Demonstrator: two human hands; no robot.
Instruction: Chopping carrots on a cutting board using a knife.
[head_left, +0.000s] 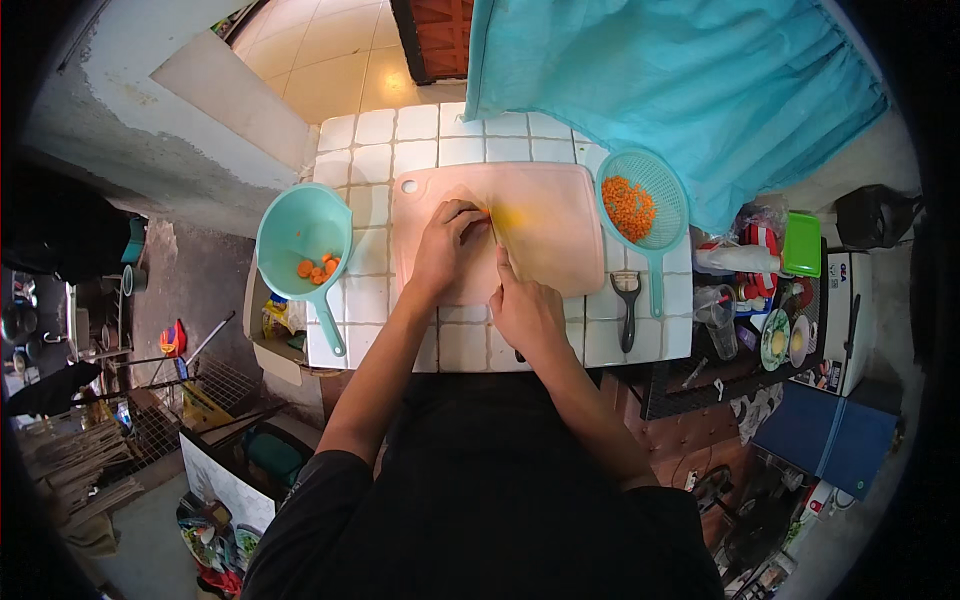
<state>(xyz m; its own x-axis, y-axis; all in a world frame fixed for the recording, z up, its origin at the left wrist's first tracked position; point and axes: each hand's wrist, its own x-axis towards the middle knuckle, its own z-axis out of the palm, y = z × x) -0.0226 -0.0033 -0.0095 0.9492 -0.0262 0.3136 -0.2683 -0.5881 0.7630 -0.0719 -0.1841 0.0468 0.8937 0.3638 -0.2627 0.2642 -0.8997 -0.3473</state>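
Observation:
On the pink cutting board (547, 262), my left hand (444, 244) pins a small orange carrot piece (486, 211) under bent fingertips. My right hand (531, 315) grips a knife (493, 227), its index finger stretched along the spine. The thin blade stands right against the carrot piece; the dark handle is mostly covered by my palm. A yellow-orange stain marks the board right of the blade. Left of the board, a turquoise strainer or bowl with a handle (296, 214) holds several carrot chunks (318, 270). Diced carrot (628, 208) lies in the perforated turquoise strainer (667, 184) at the right.
A black-handled peeler (627, 315) lies on the white tiled table (465, 337), below the right strainer. A turquoise curtain (637, 75) hangs at the table's far right edge. Beside the table are a cardboard box (279, 360) on the left and a cluttered rack (675, 390) on the right.

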